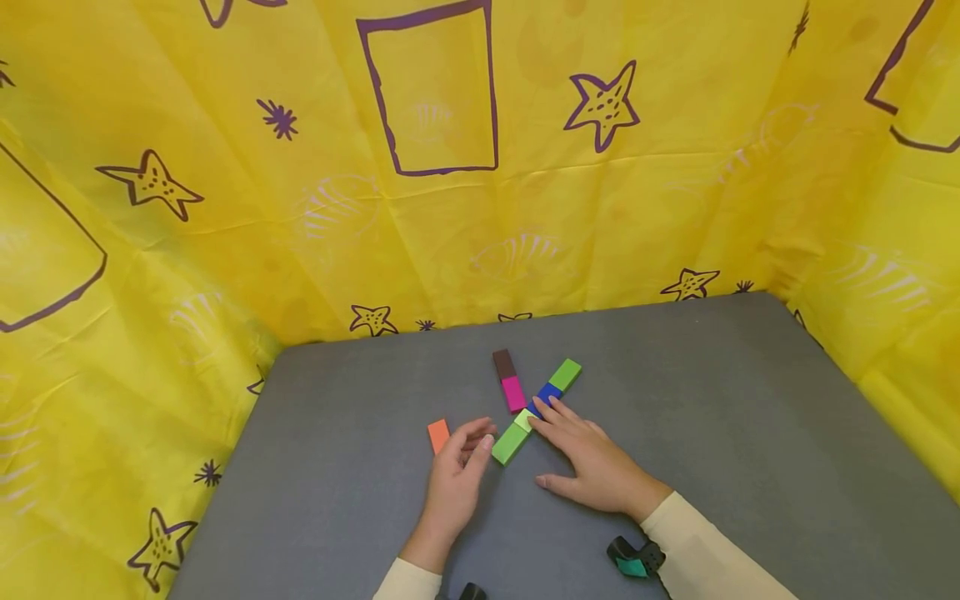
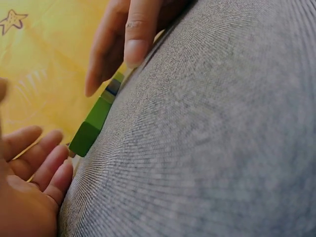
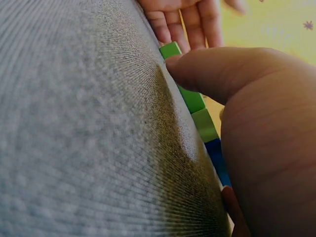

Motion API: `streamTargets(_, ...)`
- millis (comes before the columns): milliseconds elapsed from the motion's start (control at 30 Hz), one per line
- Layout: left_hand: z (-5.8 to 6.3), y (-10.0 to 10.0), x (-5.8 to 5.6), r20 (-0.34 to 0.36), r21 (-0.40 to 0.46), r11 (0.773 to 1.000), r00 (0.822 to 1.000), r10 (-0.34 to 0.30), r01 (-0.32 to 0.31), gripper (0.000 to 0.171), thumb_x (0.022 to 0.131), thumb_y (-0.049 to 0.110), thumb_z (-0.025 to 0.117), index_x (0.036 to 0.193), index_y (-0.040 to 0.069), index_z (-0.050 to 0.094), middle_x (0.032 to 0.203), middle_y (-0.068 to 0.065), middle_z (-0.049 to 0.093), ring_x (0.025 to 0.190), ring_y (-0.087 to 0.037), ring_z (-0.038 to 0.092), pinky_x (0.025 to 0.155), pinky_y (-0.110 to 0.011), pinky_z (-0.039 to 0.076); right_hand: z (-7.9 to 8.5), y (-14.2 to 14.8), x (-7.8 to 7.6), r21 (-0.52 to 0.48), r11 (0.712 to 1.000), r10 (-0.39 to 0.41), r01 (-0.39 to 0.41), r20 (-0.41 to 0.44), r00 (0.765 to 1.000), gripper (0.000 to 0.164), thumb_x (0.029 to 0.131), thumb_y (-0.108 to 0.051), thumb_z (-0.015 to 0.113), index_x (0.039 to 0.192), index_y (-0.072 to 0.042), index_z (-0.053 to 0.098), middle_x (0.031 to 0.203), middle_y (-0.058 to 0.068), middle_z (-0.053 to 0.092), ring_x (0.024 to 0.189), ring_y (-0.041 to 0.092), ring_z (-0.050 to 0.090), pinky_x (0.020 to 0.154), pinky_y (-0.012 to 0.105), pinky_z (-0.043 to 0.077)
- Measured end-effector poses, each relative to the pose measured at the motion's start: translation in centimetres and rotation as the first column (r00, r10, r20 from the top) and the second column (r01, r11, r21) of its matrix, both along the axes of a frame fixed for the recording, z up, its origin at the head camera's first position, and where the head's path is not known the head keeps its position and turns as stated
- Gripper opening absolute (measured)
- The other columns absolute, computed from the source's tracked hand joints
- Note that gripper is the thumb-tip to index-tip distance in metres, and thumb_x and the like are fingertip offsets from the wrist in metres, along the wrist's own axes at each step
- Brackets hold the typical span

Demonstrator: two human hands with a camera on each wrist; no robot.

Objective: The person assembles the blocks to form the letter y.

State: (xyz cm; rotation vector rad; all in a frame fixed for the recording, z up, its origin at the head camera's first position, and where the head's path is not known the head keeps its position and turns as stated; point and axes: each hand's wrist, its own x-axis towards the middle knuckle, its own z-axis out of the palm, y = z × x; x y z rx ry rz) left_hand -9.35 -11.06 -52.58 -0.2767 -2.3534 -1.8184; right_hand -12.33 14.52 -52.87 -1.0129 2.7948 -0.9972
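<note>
A slanting row of blocks lies on the grey table: a green block (image 1: 510, 444) nearest me, a small light green block (image 1: 523, 418), blue (image 1: 550, 391), then another green block (image 1: 566, 374) at the far end. My right hand (image 1: 592, 467) stretches over the row, fingertips at the blue and light green parts, thumb apart on the near side. Loosely bent, my left hand (image 1: 456, 483) stands beside the row's near end and holds nothing. In the left wrist view its fingers (image 2: 49, 168) are spread close to the green block. An orange block (image 1: 438, 432) is partly hidden behind this hand.
A magenta block (image 1: 513, 394) and a dark brown block (image 1: 504, 363) lie end to end, their near end close to the slanting row. Yellow printed cloth (image 1: 450, 242) hangs behind and along both sides of the table (image 1: 750, 433).
</note>
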Motion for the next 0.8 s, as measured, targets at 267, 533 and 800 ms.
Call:
streamTargets(267,0.3,-0.4,-0.2,-0.132,0.172,0.985,0.991,-0.006,0.029,0.045,0.120,0.014,0.029,0.143,-0.008,0.061,0.132,-0.027,0.069,0.116,-0.048,0.064,0.092,-0.041,0.058,0.2,0.1,0.0,0.007,0.999,0.044,-0.044,0.024,0.999,0.080,0.100,-0.051,0.078,0.167,-0.019,0.048,0.179,0.003,0.023,0.165,0.030,0.012,0.118,0.072,0.030)
streamTargets(533,0.8,-1.2,-0.5,-0.234,0.308,0.951,0.971,0.051,0.024,0.065,0.122,0.036,0.022,0.146,-0.018,0.049,0.135,-0.038,0.060,0.117,-0.049,0.060,0.090,-0.035,0.056,0.5,0.2,0.1,0.024,0.998,0.052,-0.053,0.042,0.998,0.081,0.099,-0.054,0.077,0.167,-0.020,0.049,0.178,0.003,0.025,0.165,0.031,0.010,0.119,0.071,0.028)
streamTargets(800,0.9,-2.1,-0.8,-0.232,0.365,0.931,0.971,0.064,0.026,0.076,0.120,0.049,0.024,0.150,-0.018,0.045,0.137,-0.041,0.057,0.118,-0.048,0.057,0.088,-0.036,0.056,0.5,0.3,0.2,0.005,0.998,0.063,-0.063,0.046,0.997,0.078,0.099,-0.051,0.079,0.166,-0.024,0.050,0.179,0.003,0.024,0.165,0.031,0.010,0.119,0.071,0.027)
